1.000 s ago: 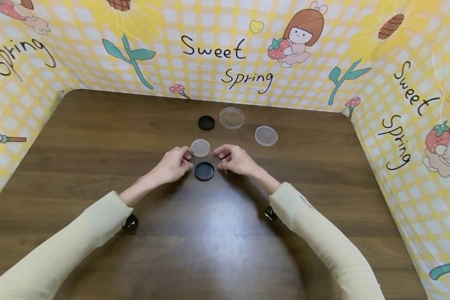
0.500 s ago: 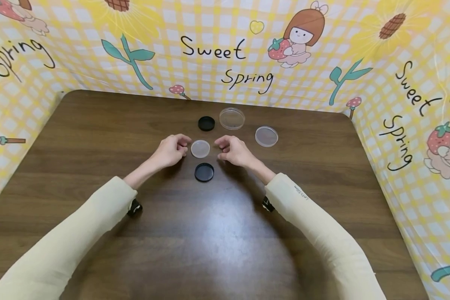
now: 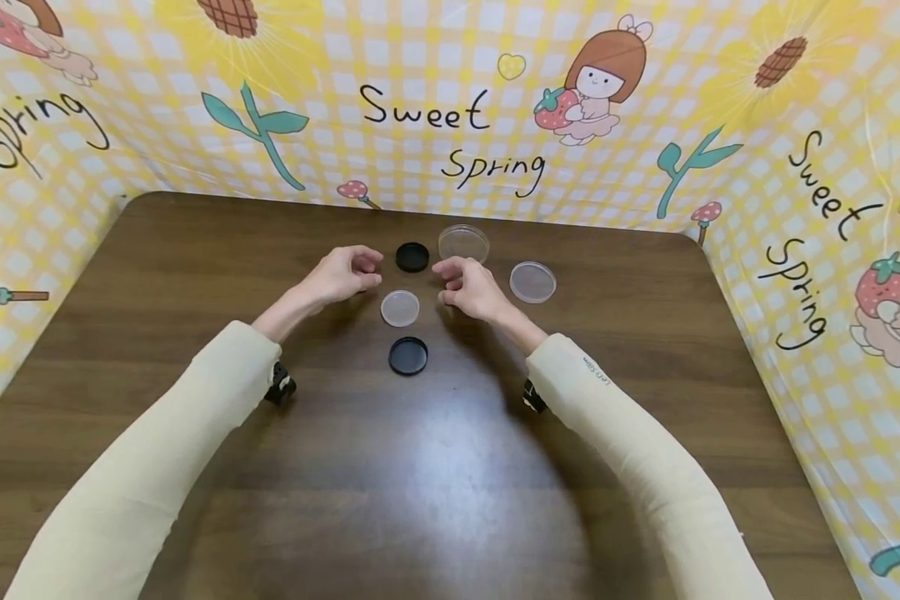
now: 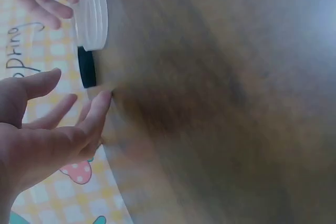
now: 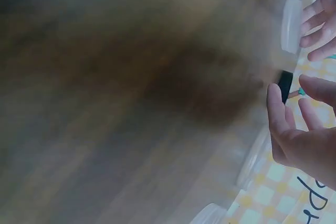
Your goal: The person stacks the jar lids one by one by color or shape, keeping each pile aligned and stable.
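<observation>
Hands: I see the left hand (image 3: 342, 273) and right hand (image 3: 474, 289) loosely bent, holding nothing; uneven closing could skid the far black dish (image 3: 412, 257).
Big clear dish (image 3: 461, 237): just beyond the right hand, which could nudge it; no contents visible.
Middle clear dish (image 3: 532, 282): outside the right hand, likewise.
Small clear dish (image 3: 400, 309), near black dish (image 3: 408, 357): nearer me than the fingertips, likewise.
Far black dish: between the fingertips; contents unclear.
</observation>
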### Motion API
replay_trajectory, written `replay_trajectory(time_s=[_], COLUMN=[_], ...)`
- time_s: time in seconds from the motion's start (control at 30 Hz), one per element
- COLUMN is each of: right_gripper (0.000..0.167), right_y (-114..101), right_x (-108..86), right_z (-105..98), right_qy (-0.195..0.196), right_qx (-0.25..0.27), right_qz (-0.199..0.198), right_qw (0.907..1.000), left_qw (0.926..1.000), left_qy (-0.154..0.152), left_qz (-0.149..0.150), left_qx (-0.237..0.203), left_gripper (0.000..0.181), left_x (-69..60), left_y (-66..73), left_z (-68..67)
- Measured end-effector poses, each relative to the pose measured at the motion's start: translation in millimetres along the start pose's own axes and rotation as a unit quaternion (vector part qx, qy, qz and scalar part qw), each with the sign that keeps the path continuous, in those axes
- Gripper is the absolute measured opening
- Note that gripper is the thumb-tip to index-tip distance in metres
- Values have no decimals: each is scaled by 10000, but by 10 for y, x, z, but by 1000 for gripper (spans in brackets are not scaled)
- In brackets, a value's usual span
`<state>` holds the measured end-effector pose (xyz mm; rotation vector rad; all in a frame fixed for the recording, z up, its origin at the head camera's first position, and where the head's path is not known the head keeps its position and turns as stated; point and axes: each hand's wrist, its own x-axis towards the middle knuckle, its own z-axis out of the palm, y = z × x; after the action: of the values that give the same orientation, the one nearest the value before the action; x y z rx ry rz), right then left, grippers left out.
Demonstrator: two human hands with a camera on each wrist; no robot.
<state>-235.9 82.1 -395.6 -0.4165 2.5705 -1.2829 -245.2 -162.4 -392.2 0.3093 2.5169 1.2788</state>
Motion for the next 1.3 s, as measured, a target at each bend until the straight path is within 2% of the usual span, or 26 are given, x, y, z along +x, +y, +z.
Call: replay_trajectory(time_s=[0.2,0.37,0.53,0.73,0.87,1.03,1.13,1.3], right_gripper=[41,43,45,47,50,54,56,57], right_y=[-47,-46,-79,-93,-106,-121,-120,-114], right_x=[99,224,317,390,421,457,475,499], right_z=[-3,69,141,224,252,273,281,305], right_qy=[69,350,560,644,624,609,614,575], right_qx=[280,12,-383,-985,-1067,-1288,-1373,-1352], right_qz=[87,60,-7,-62,-91,-157,-133,-140], right_qw=[9995,9994,9977,9930,9923,9897,9885,9890], left_qw=[9998,9993,9984,9978,9976,9979,9987,9984], left_qy=[184,365,465,378,290,83,-1,30], left_qz=[18,-81,-316,-534,-595,-599,-516,-363], left_qx=[91,-42,-79,-70,-191,-232,28,422], left_gripper=[44,43,41,39,36,36,39,47], left_x=[192,333,427,543,622,644,634,609], left_y=[-2,63,115,135,139,139,142,124], left_z=[50,118,153,135,105,102,118,137])
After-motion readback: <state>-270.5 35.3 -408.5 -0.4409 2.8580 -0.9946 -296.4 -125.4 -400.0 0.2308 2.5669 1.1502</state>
